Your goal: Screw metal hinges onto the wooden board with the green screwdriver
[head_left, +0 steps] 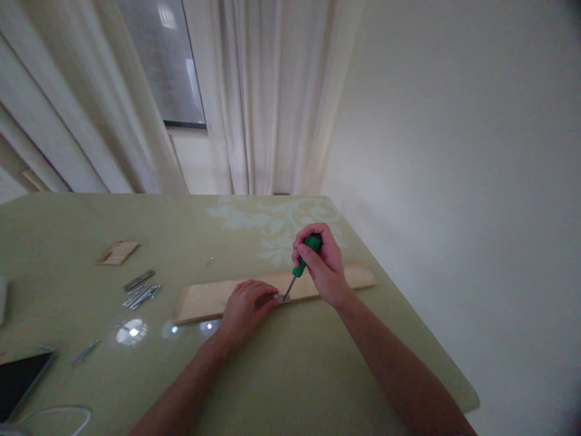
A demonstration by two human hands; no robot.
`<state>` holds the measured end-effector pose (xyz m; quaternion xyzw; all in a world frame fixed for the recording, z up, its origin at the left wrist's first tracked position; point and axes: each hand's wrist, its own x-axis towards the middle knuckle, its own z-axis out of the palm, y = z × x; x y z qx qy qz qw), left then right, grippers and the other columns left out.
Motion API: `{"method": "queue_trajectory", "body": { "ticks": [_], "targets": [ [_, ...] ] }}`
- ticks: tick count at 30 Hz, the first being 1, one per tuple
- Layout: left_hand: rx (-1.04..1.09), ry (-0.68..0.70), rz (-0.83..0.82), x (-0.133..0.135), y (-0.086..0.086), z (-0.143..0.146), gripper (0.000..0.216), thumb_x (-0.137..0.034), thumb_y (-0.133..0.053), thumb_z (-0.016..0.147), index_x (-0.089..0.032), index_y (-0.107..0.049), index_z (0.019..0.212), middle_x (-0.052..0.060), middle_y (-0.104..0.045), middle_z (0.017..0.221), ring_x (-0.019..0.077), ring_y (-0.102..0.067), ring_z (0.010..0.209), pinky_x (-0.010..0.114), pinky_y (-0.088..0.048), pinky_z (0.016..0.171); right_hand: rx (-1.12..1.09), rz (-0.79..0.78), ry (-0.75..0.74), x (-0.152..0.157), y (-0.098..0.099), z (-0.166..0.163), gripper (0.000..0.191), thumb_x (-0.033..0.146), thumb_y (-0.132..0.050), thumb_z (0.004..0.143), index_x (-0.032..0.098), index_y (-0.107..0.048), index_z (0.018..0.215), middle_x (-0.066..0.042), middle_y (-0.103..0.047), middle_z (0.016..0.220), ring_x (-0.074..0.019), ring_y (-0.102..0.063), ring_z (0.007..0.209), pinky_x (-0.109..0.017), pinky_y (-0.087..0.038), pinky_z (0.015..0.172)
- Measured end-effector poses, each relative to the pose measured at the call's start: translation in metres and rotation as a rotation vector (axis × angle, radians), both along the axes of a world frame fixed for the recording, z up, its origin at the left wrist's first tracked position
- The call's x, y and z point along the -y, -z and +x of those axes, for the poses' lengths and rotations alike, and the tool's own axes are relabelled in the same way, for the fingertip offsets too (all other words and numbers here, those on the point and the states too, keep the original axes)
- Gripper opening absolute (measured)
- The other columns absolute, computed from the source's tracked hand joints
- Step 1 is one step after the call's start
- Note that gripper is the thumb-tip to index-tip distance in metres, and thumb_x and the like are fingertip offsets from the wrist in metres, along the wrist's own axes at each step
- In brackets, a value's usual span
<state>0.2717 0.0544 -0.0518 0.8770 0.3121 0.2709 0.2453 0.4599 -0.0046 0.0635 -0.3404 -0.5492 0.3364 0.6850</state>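
Note:
A long pale wooden plank lies flat on the green table. My right hand is wrapped round the green handle of a screwdriver, whose metal tip points down onto the plank's near edge at a small metal piece. My left hand rests on the plank just left of the tip, fingers curled and pressed against that metal piece. What exactly the fingertips pinch is too small to make out.
Several metal hinge plates lie left of the plank, a small wooden piece beyond them. A loose screw and a thin metal tool lie on the table. A dark tablet and white cable sit at the near left. Curtains hang behind.

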Motion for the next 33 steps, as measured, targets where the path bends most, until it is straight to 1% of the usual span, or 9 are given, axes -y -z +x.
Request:
{"method": "queue_trajectory", "body": {
  "ticks": [5,9,12,18,24,27,29,31,33],
  "targets": [
    [0.012,-0.018,-0.042,0.002,-0.003,0.001,0.017,-0.04,-0.07,0.096,-0.025,-0.078,0.101,0.001,-0.08,0.1,0.0218,-0.071,0.095,0.035,-0.049,0.09,0.009,0.01,0.003,-0.022,0.015,-0.008,0.012,0.029,-0.064,0.098,0.026,-0.054,0.104,0.004,-0.055,0.083,-0.0103,-0.054,0.068,-0.023,-0.046,0.061],
    [0.015,-0.019,-0.059,0.003,-0.004,0.002,0.019,-0.041,-0.068,0.098,-0.025,-0.078,0.099,0.001,-0.08,0.095,0.0209,-0.07,0.091,0.032,-0.048,0.085,0.055,-0.018,0.018,-0.027,0.023,-0.011,0.014,0.032,-0.064,0.098,0.026,-0.053,0.104,0.005,-0.054,0.08,-0.0109,-0.054,0.067,-0.023,-0.047,0.06],
    [0.016,-0.019,-0.065,0.004,-0.005,0.002,0.017,-0.039,-0.067,0.098,-0.025,-0.078,0.096,0.001,-0.079,0.093,0.0202,-0.068,0.088,0.032,-0.047,0.085,0.099,-0.018,-0.003,-0.026,0.028,-0.014,0.012,0.032,-0.062,0.1,0.026,-0.052,0.104,0.005,-0.053,0.081,-0.0109,-0.054,0.068,-0.023,-0.047,0.06],
    [0.026,-0.05,-0.07,0.004,-0.004,0.003,0.016,-0.037,-0.068,0.097,-0.025,-0.077,0.094,0.0,-0.079,0.092,0.0199,-0.068,0.088,0.032,-0.046,0.085,0.106,0.005,0.02,-0.022,0.023,-0.016,0.011,0.03,-0.062,0.101,0.026,-0.052,0.104,0.003,-0.053,0.088,-0.0102,-0.054,0.07,-0.023,-0.048,0.06],
    [0.008,-0.056,-0.065,0.004,-0.003,0.004,0.015,-0.036,-0.069,0.097,-0.024,-0.077,0.093,0.0,-0.079,0.091,0.0205,-0.068,0.088,0.033,-0.046,0.085,0.121,0.012,-0.007,-0.023,0.022,-0.015,0.011,0.028,-0.061,0.101,0.026,-0.051,0.104,0.003,-0.052,0.09,-0.01,-0.053,0.07,-0.023,-0.047,0.06],
    [0.002,-0.054,-0.063,0.004,-0.004,0.004,0.015,-0.037,-0.069,0.097,-0.024,-0.077,0.093,0.0,-0.079,0.09,0.0211,-0.068,0.088,0.033,-0.046,0.085,0.223,-0.011,-0.018,-0.018,0.022,-0.012,0.01,0.031,-0.059,0.102,0.025,-0.051,0.104,0.002,-0.053,0.091,-0.011,-0.055,0.07,-0.024,-0.048,0.061],
    [0.007,-0.052,-0.062,0.004,-0.004,0.004,0.016,-0.038,-0.069,0.097,-0.024,-0.077,0.093,0.001,-0.078,0.09,0.0211,-0.068,0.087,0.033,-0.046,0.084,0.333,-0.012,-0.013,-0.013,0.018,-0.009,0.009,0.032,-0.055,0.104,0.025,-0.05,0.105,0.001,-0.054,0.092,-0.012,-0.057,0.072,-0.026,-0.049,0.064],
    [0.014,-0.046,-0.057,0.004,-0.004,0.005,0.018,-0.039,-0.069,0.097,-0.024,-0.077,0.092,0.0,-0.078,0.088,0.021,-0.068,0.085,0.033,-0.046,0.083,0.507,0.029,0.009,-0.008,0.008,-0.005,0.007,0.031,-0.053,0.104,0.024,-0.052,0.107,0.0,-0.056,0.093,-0.0135,-0.058,0.077,-0.028,-0.051,0.07],
    [0.026,-0.042,-0.046,0.004,-0.004,0.005,0.02,-0.039,-0.067,0.098,-0.024,-0.076,0.09,0.0,-0.078,0.087,0.0209,-0.068,0.085,0.033,-0.046,0.082,0.754,0.096,0.047,-0.004,-0.008,0.001,0.011,0.029,-0.056,0.103,0.023,-0.056,0.112,-0.003,-0.06,0.1,-0.0162,-0.061,0.089,-0.032,-0.052,0.082]
  ]
}}
